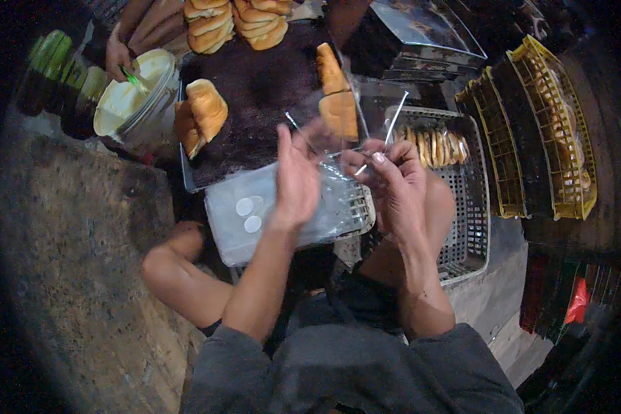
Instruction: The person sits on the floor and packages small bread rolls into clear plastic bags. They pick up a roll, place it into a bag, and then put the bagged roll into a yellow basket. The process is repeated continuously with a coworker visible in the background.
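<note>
My right hand [401, 185] is closed, its thumb and fingers pinching a thin white strip [395, 119] that sticks up past the fingertips. Clear plastic film [338, 169] hangs between my hands, apparently caught at the right fingers. My left hand [298, 181] has its thumb upright, while motion blurs its other fingers. Beside that thumb rises another thin pale strip [290, 119]; whether the left fingers grip it is unclear. Beneath both hands, a stack of clear plastic bags [231, 234] with round white marks rests on a pale crate [363, 207].
Bread pieces [207, 110] sit on a dark tray [255, 90] ahead. To its left, a co-worker's hand [119, 58] holds a green-handled brush [132, 78] over a cream-filled bucket [107, 114]. Bagged buns [438, 146] fill part of a grey crate [486, 207]; yellow crates [500, 152] stand farther right.
</note>
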Available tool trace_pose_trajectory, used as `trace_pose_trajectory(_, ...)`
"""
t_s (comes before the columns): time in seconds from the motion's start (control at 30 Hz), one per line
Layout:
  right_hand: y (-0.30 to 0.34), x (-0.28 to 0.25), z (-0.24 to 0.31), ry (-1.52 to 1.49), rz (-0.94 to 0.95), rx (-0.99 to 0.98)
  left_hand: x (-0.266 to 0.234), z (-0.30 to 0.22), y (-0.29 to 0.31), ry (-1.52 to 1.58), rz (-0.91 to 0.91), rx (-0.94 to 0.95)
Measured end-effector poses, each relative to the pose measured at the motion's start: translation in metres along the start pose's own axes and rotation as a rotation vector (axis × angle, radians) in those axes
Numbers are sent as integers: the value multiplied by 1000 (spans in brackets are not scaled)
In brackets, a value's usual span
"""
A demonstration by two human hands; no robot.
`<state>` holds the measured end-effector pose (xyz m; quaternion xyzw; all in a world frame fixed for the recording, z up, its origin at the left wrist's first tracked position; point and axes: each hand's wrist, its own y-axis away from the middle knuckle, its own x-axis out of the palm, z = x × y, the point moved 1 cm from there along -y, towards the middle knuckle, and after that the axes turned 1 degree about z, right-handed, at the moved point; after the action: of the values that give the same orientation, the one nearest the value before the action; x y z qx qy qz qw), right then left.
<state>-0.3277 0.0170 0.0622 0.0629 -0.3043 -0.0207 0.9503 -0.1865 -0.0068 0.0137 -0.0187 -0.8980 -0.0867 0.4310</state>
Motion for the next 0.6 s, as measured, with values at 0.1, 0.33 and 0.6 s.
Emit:
trace_pose_trajectory(0.1, -6, 12, -5, 142, -27, 14, -30, -51, -13, -224, -225, 265)
trace_pose_trajectory(0.33, -46, 84, -43, 276, 98, -80, -90, -124, 14, 115, -374, 358)
trace_pose_trajectory(0.6, -42, 128, -74, 343, 201, 157, -126, -170, 25, -289, -506, 499)
